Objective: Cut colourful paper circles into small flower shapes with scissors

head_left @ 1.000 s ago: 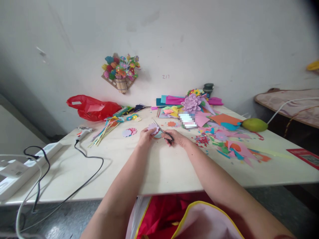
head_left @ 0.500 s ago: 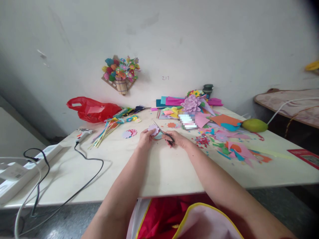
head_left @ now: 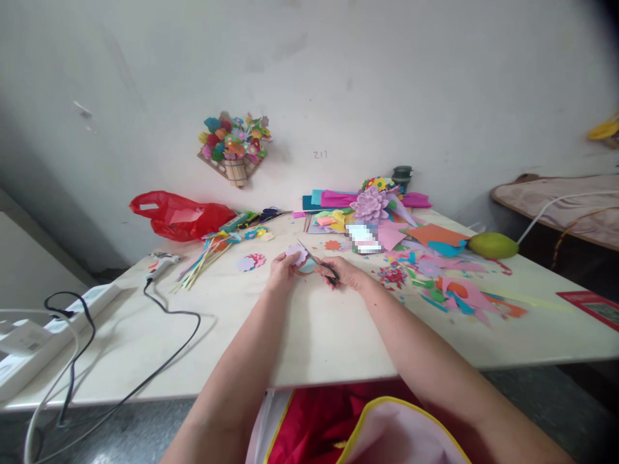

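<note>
Lilac flower cutout (head_left: 295,252) sat pinched between the thumb and fingers of the left hand (head_left: 281,270), held over the middle of the table (head_left: 232,341). We saw the right hand (head_left: 347,274) wrapped around the dark handles of the scissors (head_left: 333,277), blades pointing up and left, right beside the cutout's right edge. Couldn't tell whether the blades were parted or actually biting. Just below, between both hands, we marked a round light-blue piece (head_left: 307,265); too small to identify.

Progress: the cutout already had a scalloped outline, so we judged the shaping well along; any cutting left along the edge was too small to make out. Finished-looking cutouts (head_left: 251,261), lilac and reddish, lay overlapped to the left, and an orange flower shape (head_left: 333,245) lay flat just beyond the hands. Right of the right hand we logged a heap of red bits (head_left: 393,276) and, farther right, mixed-color scraps (head_left: 467,293). A layered purple flower (head_left: 371,204) stood out at the back, apparently assembled, while the held piece was loose and single.

Farther left we noted thin strips (head_left: 199,264), a glue gun (head_left: 162,266) and a red plastic bag (head_left: 186,218).
</note>
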A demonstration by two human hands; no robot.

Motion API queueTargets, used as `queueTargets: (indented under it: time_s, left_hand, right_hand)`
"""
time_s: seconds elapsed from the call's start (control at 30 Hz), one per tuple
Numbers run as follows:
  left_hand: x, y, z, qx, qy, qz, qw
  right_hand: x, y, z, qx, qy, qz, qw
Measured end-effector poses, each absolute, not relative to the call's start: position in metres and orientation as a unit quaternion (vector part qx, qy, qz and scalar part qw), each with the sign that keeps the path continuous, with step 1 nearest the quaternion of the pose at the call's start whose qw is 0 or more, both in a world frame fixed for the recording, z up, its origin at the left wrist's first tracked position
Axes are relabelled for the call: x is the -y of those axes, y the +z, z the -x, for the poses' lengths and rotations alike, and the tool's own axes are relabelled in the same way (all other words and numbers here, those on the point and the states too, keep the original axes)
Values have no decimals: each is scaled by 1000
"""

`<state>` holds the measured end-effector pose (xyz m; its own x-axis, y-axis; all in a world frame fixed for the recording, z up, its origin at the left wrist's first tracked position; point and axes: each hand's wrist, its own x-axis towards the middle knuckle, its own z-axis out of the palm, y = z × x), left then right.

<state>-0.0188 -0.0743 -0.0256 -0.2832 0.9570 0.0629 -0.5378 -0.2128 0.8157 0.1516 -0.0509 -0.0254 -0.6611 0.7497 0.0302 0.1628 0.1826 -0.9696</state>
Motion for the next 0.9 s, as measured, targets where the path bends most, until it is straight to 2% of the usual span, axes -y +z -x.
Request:
queueTargets:
  time_s: [0.37, 0.9]
  left_hand:
    - [73, -27, 22, -346, 726, -306, 510]
    - [77, -23, 19, -351, 710, -329, 515]
  right_hand:
    - [57, -16, -161, 740, 560, 293, 230]
    - [55, -14, -161, 728, 561, 309, 245]
